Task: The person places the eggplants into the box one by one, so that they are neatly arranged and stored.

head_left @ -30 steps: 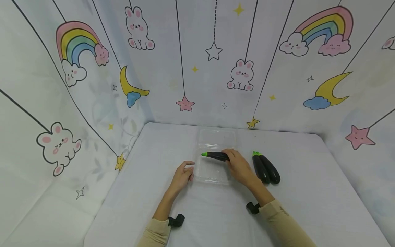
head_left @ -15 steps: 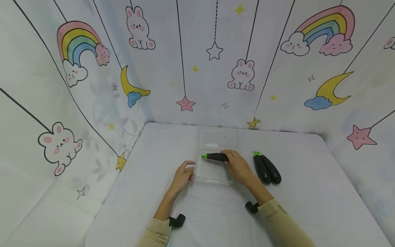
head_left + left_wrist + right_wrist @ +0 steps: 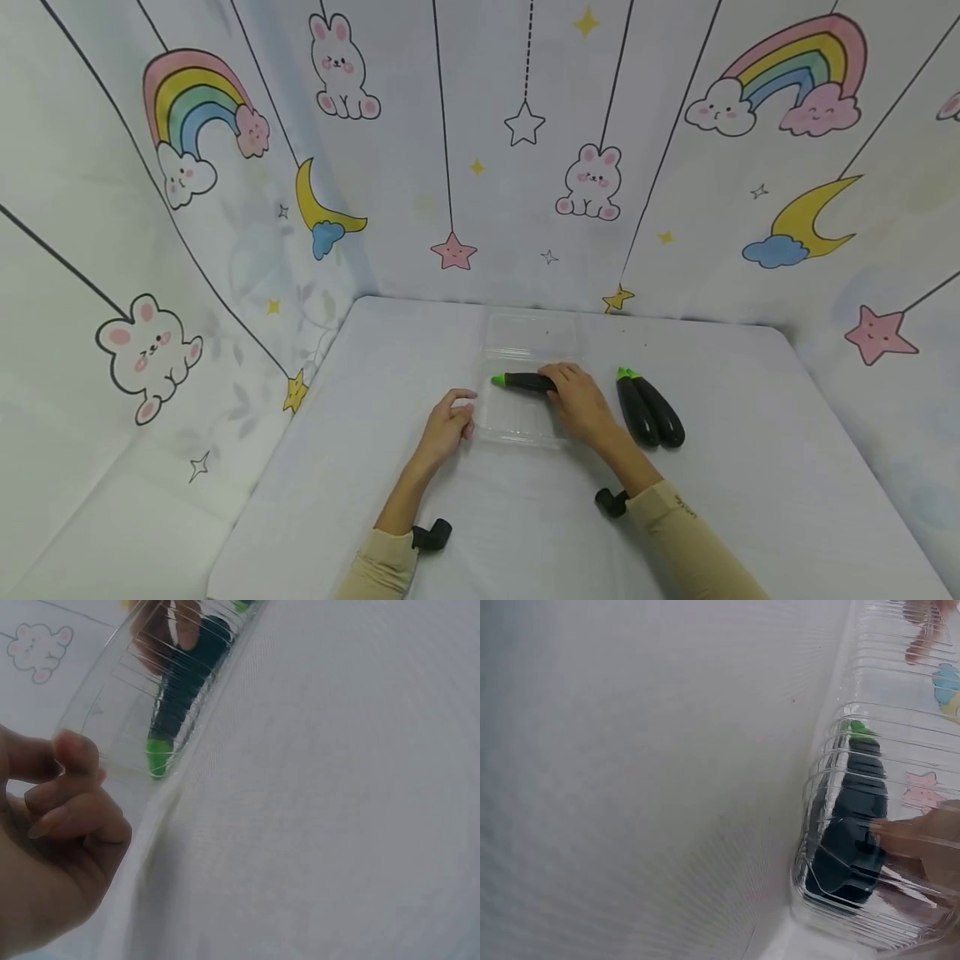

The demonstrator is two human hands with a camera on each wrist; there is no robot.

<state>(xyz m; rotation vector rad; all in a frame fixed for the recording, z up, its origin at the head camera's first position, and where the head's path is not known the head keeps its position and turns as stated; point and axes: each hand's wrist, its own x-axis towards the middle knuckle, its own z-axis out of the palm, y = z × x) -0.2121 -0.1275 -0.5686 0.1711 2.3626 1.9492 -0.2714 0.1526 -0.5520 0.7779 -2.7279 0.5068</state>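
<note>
White table, two eggplants, one clear container.
On the table before us, the plastic container lies opened out, one half toward the far edge; the paired dark eggplants lie nearer the right edge, touching, green tops facing the far edge.

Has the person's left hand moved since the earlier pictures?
No, not visibly: in the head view, the left hand keeps its place beside the clear container, judged against the table's far-left corner.

Black eggplants with bright green caps, rainbow-patterned white backdrop, tan sleeves.
</note>
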